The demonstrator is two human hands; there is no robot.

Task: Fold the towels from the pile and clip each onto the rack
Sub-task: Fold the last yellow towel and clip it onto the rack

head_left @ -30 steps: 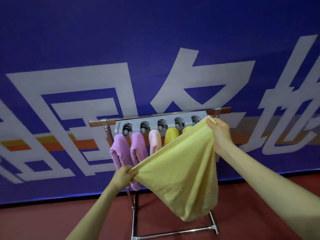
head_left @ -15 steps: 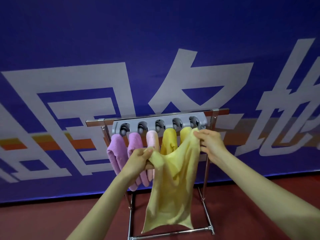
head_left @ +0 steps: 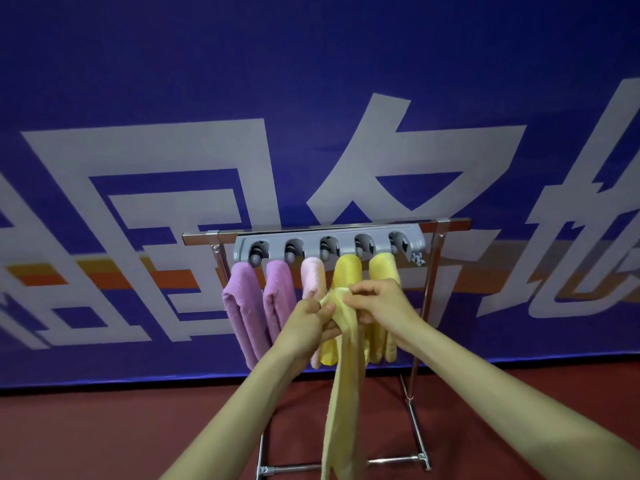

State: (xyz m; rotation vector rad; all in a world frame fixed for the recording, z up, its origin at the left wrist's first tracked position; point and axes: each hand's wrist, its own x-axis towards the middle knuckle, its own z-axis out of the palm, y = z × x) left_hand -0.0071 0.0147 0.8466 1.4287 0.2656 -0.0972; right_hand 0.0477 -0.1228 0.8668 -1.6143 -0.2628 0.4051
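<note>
Even, fairly dim indoor light, soft shadows; wide-angle bending at the edges, slight blur on the banner (head_left: pixel 104 202).

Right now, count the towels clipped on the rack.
5, left to right: purple towel, second purple towel, pink towel, yellow towel, second yellow towel. None appears hidden; the held towel is unclipped.

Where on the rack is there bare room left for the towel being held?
All five clips on the grey clip strip look taken: two purple towels, a pink towel, two yellow towels, packed side by side. Bare: the short ends of the steel bar, left and right of the strip. Left hand and right hand grip the pale yellow towel.
</note>
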